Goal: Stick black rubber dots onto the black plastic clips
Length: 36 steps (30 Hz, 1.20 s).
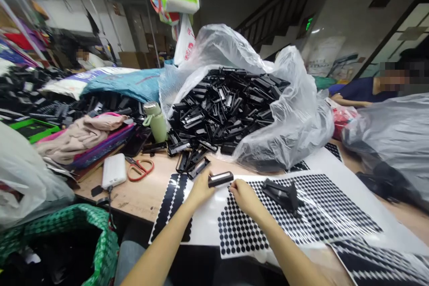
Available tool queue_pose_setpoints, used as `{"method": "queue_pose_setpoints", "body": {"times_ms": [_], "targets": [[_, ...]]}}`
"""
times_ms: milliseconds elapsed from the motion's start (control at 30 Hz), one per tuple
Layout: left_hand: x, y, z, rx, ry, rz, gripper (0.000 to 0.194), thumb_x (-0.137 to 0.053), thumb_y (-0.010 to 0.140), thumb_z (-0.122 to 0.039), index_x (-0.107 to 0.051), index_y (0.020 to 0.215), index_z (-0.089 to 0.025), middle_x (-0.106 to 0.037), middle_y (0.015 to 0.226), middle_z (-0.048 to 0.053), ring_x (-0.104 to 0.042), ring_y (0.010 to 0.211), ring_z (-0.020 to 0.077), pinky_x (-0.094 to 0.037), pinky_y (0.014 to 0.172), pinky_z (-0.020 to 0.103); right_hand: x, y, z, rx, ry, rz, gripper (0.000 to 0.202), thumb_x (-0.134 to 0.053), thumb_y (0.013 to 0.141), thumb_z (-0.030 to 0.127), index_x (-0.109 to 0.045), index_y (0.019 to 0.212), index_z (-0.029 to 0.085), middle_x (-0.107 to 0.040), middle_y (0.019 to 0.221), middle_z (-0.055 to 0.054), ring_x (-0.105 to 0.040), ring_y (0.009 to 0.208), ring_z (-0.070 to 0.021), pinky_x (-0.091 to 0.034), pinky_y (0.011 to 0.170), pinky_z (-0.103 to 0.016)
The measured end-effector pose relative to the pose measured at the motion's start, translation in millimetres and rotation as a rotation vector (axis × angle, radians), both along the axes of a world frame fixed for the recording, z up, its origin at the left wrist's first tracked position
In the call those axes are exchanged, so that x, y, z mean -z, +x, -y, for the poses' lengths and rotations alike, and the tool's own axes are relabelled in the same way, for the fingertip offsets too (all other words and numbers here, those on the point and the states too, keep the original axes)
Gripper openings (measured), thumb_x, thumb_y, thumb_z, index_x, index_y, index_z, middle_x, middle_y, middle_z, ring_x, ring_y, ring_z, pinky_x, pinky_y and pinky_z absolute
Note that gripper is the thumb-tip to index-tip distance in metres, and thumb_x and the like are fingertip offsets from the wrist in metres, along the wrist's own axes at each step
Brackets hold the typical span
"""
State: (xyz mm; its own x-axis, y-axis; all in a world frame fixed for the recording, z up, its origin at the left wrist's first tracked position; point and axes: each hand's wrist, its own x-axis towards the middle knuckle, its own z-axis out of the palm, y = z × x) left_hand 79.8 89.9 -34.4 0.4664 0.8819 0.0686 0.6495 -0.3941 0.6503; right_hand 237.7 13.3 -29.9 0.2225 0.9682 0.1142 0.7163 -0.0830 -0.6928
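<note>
Everything here is placed by the dot sheet, a white sheet covered in rows of small round black dots. Well to its left, below the edge of the tabletop, is a green woven bag with dark contents. On the tabletop left of the dot sheet are a white power bank with a cable plugged in and, just beside it, red-handled scissors. A pale green bottle stands farther back, left of the dot sheet. Nearer to the dot sheet's left side lies a narrow black-patterned sheet.

The left hand is at the dot sheet's upper left corner, its fingers closed narrowly on one end of a slim black plastic housing, which points toward the right hand. Behind the dot sheet, a clear plastic bag gapes around a heap of black plastic parts. The right hand is over the dot sheet's upper left part, fingers curled in with the tips together, near the housing's free end; whether they pinch anything small I cannot tell. Right of that hand, a black stand-like piece lies on the dot sheet
</note>
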Motion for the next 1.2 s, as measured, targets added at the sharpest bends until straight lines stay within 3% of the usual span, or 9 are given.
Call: {"method": "queue_pose_setpoints", "body": {"times_ms": [133,333,400,433,500,667,767,867,1200], "targets": [[-10.1,-17.9,16.7,-0.051,-0.151,0.347,0.043,-0.064,0.059,-0.011,-0.058,0.102,-0.017,-0.064,0.101,0.008,-0.059,0.093,0.0218,-0.045,0.084,0.035,-41.2,-4.7,-13.9,-0.08,0.129,-0.308,0.018,-0.053,0.074,0.032,-0.052,0.061,0.019,-0.054,0.059,0.0,-0.049,0.058,-0.0159,-0.036,0.057,-0.027],[-21.3,-42.2,32.8,-0.192,-0.448,0.761,0.035,-0.066,0.064,-0.019,-0.058,0.097,-0.012,-0.063,0.08,0.006,-0.064,0.062,0.0167,-0.054,0.063,0.033,-184.9,-87.6,-45.1,-0.5,0.402,-0.606,0.023,-0.054,0.076,0.037,-0.052,0.064,0.017,-0.046,0.056,0.004,-0.038,0.052,-0.0082,-0.032,0.051,-0.021],[-29.0,-50.3,38.6,-0.263,-0.459,0.831,0.037,-0.068,0.064,-0.023,-0.055,0.097,-0.012,-0.063,0.076,0.004,-0.065,0.061,0.0169,-0.054,0.061,0.032,-214.0,-104.5,-45.5,-0.645,0.44,-0.647,0.022,-0.053,0.077,0.037,-0.053,0.066,0.017,-0.042,0.056,0.006,-0.037,0.051,-0.0065,-0.03,0.05,-0.019],[-32.9,-54.5,41.6,-0.297,-0.46,0.848,0.039,-0.069,0.064,-0.025,-0.054,0.097,-0.012,-0.063,0.076,0.004,-0.065,0.061,0.0174,-0.054,0.06,0.031,-217.2,-106.8,-44.4,-0.662,0.428,-0.652,0.022,-0.053,0.077,0.037,-0.053,0.067,0.017,-0.042,0.056,0.006,-0.037,0.051,-0.0063,-0.03,0.049,-0.019],[-40.0,-62.8,47.6,-0.335,-0.471,0.859,0.041,-0.07,0.063,-0.028,-0.054,0.098,-0.011,-0.063,0.076,0.004,-0.066,0.061,0.0185,-0.054,0.058,0.03,-201.1,-100.8,-38.3,-0.62,0.359,-0.609,0.02,-0.051,0.078,0.035,-0.053,0.069,0.018,-0.045,0.059,0.005,-0.039,0.053,-0.0069,-0.032,0.05,-0.019],[-46.4,-74.3,63.1,-0.305,-0.558,0.875,0.046,-0.072,0.062,-0.028,-0.056,0.101,-0.01,-0.065,0.08,0.005,-0.066,0.062,0.0184,-0.054,0.062,0.031,-105.0,-68.2,-2.5,-0.301,0.12,-0.41,0.015,-0.05,0.079,0.03,-0.053,0.07,0.019,-0.056,0.076,0.0,-0.051,0.072,-0.0134,-0.038,0.066,-0.026],[-43.2,-70.6,71.4,-0.292,-0.571,0.864,0.045,-0.072,0.062,-0.028,-0.057,0.101,-0.01,-0.067,0.079,0.005,-0.066,0.063,0.0184,-0.054,0.063,0.031,-68.2,-64.2,14.8,-0.204,0.043,-0.398,0.014,-0.049,0.078,0.027,-0.051,0.067,0.02,-0.057,0.094,-0.004,-0.052,0.091,-0.0179,-0.038,0.078,-0.031],[-38.9,-64.8,77.4,-0.289,-0.556,0.845,0.046,-0.073,0.061,-0.027,-0.057,0.101,-0.01,-0.067,0.076,0.005,-0.066,0.063,0.0176,-0.054,0.064,0.031,-56.6,-69.4,22.1,-0.152,0.02,-0.4,0.014,-0.049,0.078,0.026,-0.051,0.065,0.02,-0.053,0.104,-0.006,-0.049,0.1,-0.0197,-0.038,0.082,-0.032],[-34.3,-65.2,85.5,-0.284,-0.514,0.752,0.045,-0.07,0.064,-0.03,-0.058,0.103,-0.011,-0.068,0.075,0.004,-0.066,0.064,0.0177,-0.053,0.064,0.03,-49.1,-80.2,27.6,-0.084,-0.017,-0.407,0.014,-0.048,0.079,0.024,-0.053,0.067,0.019,-0.049,0.107,-0.008,-0.049,0.097,-0.0203,-0.037,0.087,-0.036]]}}
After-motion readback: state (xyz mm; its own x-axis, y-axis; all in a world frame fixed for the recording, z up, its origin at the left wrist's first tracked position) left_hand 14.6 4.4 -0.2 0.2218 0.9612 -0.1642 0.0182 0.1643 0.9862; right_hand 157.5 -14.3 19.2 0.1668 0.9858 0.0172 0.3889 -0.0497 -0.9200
